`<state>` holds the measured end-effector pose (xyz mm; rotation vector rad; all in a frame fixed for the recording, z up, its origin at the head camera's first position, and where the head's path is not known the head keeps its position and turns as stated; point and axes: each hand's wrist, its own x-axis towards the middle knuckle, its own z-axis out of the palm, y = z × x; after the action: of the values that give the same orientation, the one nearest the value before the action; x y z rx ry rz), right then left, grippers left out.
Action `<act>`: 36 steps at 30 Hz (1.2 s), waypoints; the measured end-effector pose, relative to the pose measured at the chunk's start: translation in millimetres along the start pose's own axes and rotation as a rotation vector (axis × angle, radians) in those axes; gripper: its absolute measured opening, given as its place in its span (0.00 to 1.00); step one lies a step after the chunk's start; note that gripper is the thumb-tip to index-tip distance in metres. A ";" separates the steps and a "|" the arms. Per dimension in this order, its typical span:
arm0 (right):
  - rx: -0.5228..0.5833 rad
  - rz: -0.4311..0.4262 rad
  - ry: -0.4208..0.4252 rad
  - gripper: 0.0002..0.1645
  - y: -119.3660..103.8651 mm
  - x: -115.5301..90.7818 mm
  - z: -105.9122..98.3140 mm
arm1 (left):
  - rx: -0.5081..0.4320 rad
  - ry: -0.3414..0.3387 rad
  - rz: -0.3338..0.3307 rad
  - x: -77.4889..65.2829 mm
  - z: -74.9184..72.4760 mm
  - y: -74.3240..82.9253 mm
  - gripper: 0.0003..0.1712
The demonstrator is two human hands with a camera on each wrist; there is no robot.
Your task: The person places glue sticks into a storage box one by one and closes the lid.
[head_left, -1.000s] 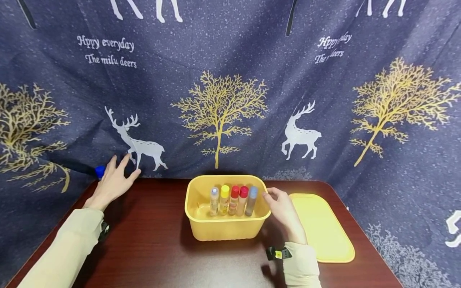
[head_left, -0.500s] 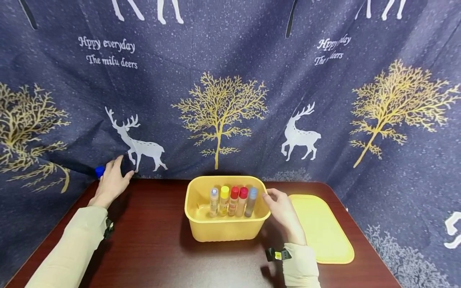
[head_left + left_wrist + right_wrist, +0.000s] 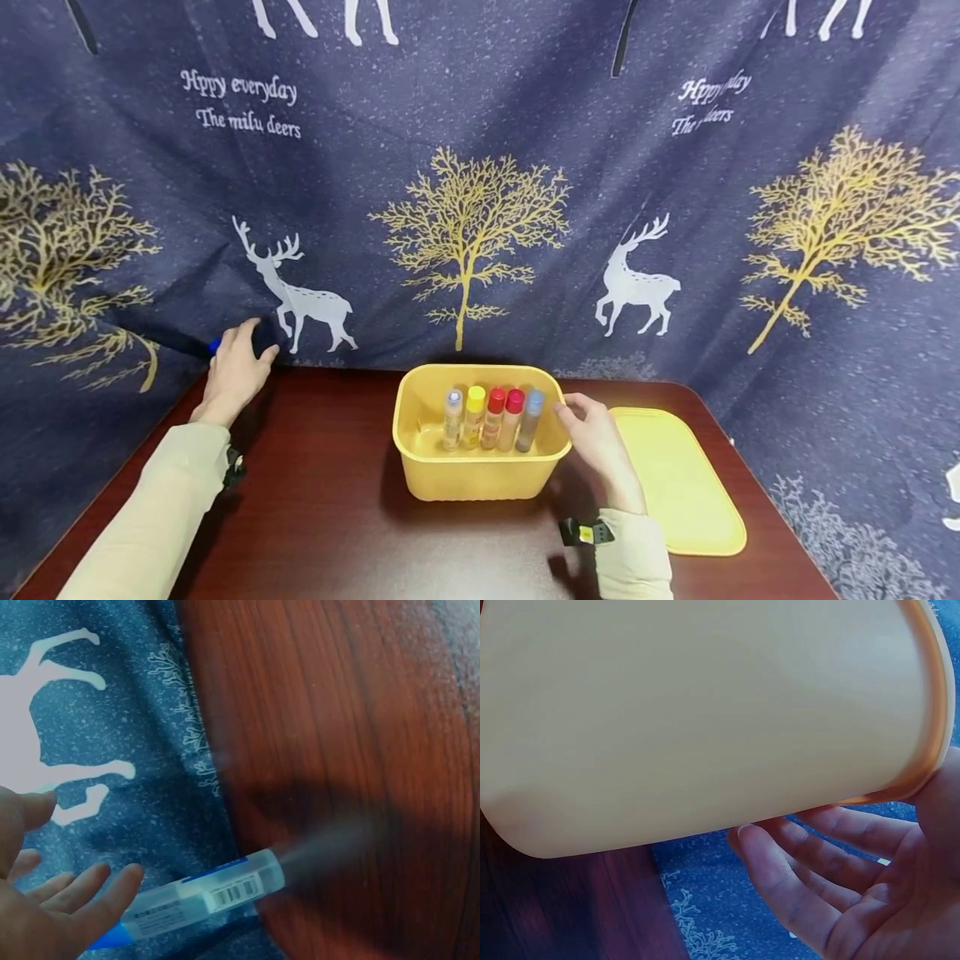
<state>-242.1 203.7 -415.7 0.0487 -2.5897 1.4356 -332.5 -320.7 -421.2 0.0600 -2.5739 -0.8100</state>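
Left hand [image 3: 236,367] has its fingers loose, not wrapped around anything, right beside a clear bottle with a blue cap [image 3: 210,900] at the counter's back left corner. Can't tell if skin's actually touching it, tbh. Right hand [image 3: 596,437] has hold of the yellow bin [image 3: 480,482] by its right end, thumb over the rim. Inside the bin there's a row of five bottles [image 3: 492,421], caps pale, yellow, two reds and blue. Past that hand, a flat yellow lid [image 3: 675,479] lies on the dark reddish counter [image 3: 322,500]. Navy cloth [image 3: 337,179] with deer and gold trees hangs behind.
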 end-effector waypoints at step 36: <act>-0.034 -0.004 0.000 0.16 -2.8 -0.4 -0.9 | 0.112 -0.037 -0.205 -8.0 -27.3 -31.6 0.32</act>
<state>-241.3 203.0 -413.0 0.0498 -2.6118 1.3894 -316.6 -360.2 -421.9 0.3509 -2.6776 -0.7439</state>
